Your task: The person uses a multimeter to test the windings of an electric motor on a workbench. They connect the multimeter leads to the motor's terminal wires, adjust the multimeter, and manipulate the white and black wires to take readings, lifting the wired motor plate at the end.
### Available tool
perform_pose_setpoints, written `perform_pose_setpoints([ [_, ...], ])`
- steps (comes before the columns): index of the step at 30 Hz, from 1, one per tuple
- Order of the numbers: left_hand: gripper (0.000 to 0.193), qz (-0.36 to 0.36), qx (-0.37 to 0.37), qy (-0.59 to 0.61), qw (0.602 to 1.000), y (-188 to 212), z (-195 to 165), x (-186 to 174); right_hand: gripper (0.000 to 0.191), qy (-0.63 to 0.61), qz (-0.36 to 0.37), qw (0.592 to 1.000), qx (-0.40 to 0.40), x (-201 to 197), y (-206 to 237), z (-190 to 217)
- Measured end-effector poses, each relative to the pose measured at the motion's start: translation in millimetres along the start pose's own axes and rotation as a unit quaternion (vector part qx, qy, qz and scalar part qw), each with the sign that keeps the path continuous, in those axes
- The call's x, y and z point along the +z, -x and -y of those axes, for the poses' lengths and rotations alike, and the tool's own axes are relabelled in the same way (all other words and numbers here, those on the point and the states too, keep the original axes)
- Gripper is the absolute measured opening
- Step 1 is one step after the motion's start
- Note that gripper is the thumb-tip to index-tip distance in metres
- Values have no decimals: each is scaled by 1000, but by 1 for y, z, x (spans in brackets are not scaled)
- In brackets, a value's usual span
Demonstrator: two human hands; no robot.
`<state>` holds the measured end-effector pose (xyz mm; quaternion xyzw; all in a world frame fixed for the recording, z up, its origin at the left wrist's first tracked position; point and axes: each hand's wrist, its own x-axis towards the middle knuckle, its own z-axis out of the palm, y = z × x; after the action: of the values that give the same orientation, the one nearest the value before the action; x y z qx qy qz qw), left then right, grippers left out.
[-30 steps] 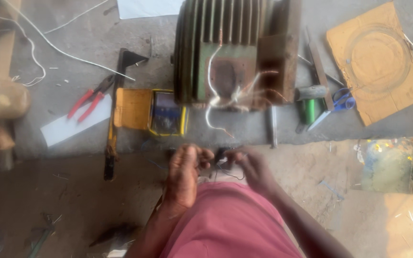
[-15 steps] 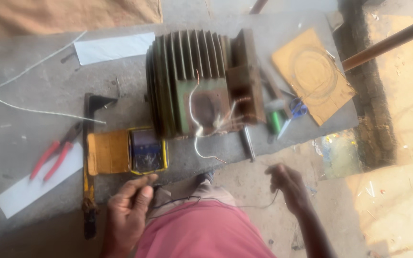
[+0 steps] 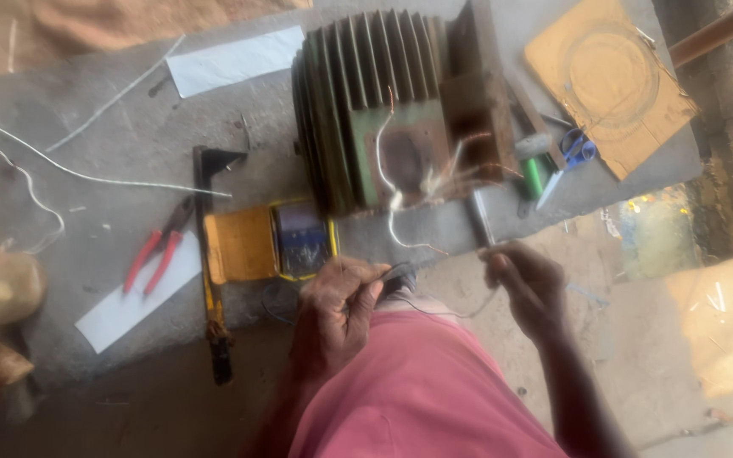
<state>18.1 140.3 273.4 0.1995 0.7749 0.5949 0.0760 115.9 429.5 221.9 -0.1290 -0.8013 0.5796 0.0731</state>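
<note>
Grey concrete makes up the surface [image 3: 129, 144] where everything lies, dusty and strewn with loose white cord. Farthest left rest red-handled pliers [image 3: 156, 248] on a white paper strip [image 3: 133, 301], then a black metal bar [image 3: 209, 280] and a yellow multimeter [image 3: 269, 243] just beside it. Below the meter the left hand [image 3: 337, 309] is curled nearly closed, its fingers [image 3: 366, 293] pinching the near end of a thin dark wire [image 3: 434, 312]. That wire runs rightward, sagging low across the red-clad lap, so its long axis lies side to side between the two hands. Above it sits a green ribbed motor [image 3: 366, 110] with pale leads dangling toward the surface edge. The right hand [image 3: 523, 284] holds the wire's other end, fingers bent and close together, though blur hides the exact grip. Farther right lie a green-handled tool [image 3: 534, 176], blue scissors [image 3: 577, 148] and a cardboard sheet [image 3: 608, 80].
</note>
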Motion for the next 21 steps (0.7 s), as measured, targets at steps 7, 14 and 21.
perform_pose_setpoints([
  [7, 25, -6, -63, 42, 997, -17, 14, 22, 27, -48, -90, 995, 12, 7, -29, 16],
  [14, 22, -78, 195, -109, 972, -86, 53, 71, 27, -84, -82, 993, -24, 24, -84, 19],
  [21, 15, -78, 55, -65, 993, -100, 70, 71, 9, -93, -141, 981, -92, 28, -108, -9],
])
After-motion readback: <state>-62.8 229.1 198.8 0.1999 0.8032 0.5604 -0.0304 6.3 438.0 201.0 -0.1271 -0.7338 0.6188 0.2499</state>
